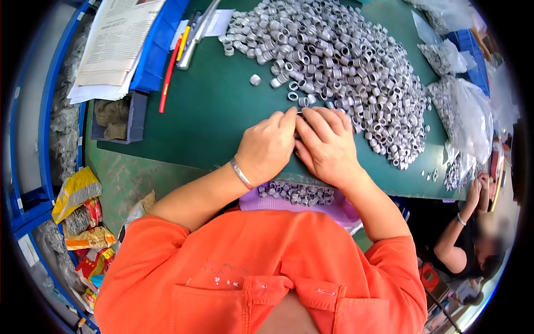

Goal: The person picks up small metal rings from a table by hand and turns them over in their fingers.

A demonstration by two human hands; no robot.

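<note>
My left hand (pixel 268 146), with a silver bracelet (pixel 241 173) at its wrist, is closed with thumb and fingers pressed together. My right hand (pixel 328 143) is closed beside it, its fingertips meeting those of the left. Between the fingertips shows a bit of a small grey metal ring (pixel 300 114); the fingers hide most of it. Just beyond both hands, a large heap of short grey metal rings (pixel 339 61) covers the green table (pixel 200 117). Below my wrists, a purple basket (pixel 268 204) at the table edge holds more such rings.
On the left are a blue tray (pixel 161 44) with papers, pens including a red one (pixel 168 83), and a grey bin (pixel 136 119) with cloth. Plastic bags of parts (pixel 461 114) line the right side. Another person (pixel 461 239) sits at the right. Blue shelving (pixel 33 211) stands left.
</note>
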